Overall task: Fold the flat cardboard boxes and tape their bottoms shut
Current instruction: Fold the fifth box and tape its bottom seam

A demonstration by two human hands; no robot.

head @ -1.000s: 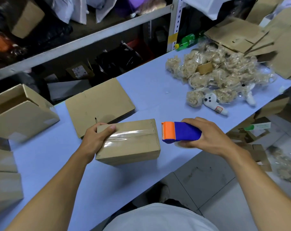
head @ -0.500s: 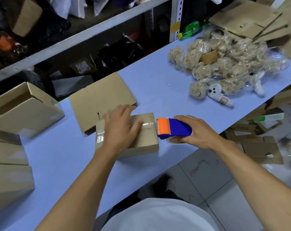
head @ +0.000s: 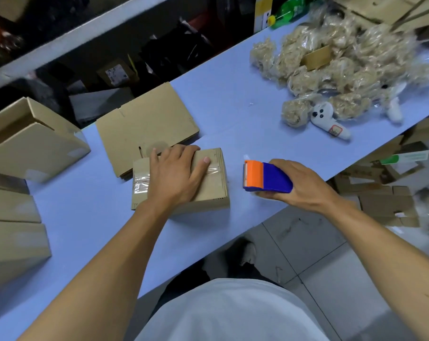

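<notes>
Pressing: left hand [head: 175, 175] flat, fingers straight, on clear tape across small brown cardboard box [head: 208, 190], mid blue desk [head: 233, 107].
Right hand [head: 299, 185]: curled round blue-and-orange tape dispenser [head: 265, 178], just right of box, apart.
Risk: tape wrinkles at left end; weak seam if not smoothed.
Risk: box slides under uneven push.

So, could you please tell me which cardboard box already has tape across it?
The small box under the left hand, beside the tape dispenser; clear tape crosses its top, whereas the flat box behind shows none.
</notes>
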